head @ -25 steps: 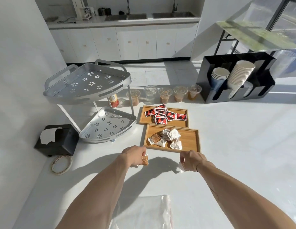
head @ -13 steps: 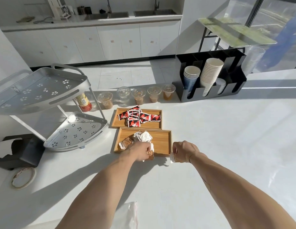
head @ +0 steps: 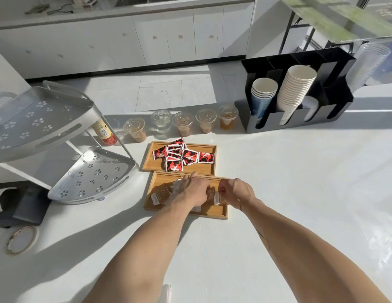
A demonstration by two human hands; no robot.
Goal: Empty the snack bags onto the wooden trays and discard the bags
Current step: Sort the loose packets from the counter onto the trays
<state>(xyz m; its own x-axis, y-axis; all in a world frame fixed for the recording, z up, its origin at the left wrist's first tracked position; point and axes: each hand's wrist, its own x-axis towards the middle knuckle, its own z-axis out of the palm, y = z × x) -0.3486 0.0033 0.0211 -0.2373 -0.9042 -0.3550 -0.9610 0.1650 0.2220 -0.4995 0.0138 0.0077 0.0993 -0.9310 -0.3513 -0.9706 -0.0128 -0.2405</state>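
Two shallow rectangular wooden trays lie end to end on the glossy white surface (head: 278,193). The far tray (head: 210,169) carries a loose heap of red, black and white snack sachets (head: 182,155), flat and crinkled at the seams. The near tray (head: 223,212) holds small clear-wrapped brown snacks (head: 160,193) with white sealed ends. Both hands are over the near tray: the left hand (head: 196,191) is curled knuckles-up and pinches a brown wrapped snack at its fingertips, and the right hand (head: 235,192) is curled around a clear packet with a white end (head: 217,197); the two hands are close together, almost touching. A perforated grey metal corner shelf (head: 90,173) with flower-shaped cutouts stands to the left, a row of lidded clear plastic cups (head: 183,123) sits behind the trays, and a black cup holder (head: 295,115) stocks stacked ribbed paper cups. A roll of tape (head: 21,239) lies at the near left. Half a second ago the hands were at the near edge of that tray, the right one just off it over the surface; now both reach in above the wood, and the crumpled white wrappers seen then are hidden under the left hand.
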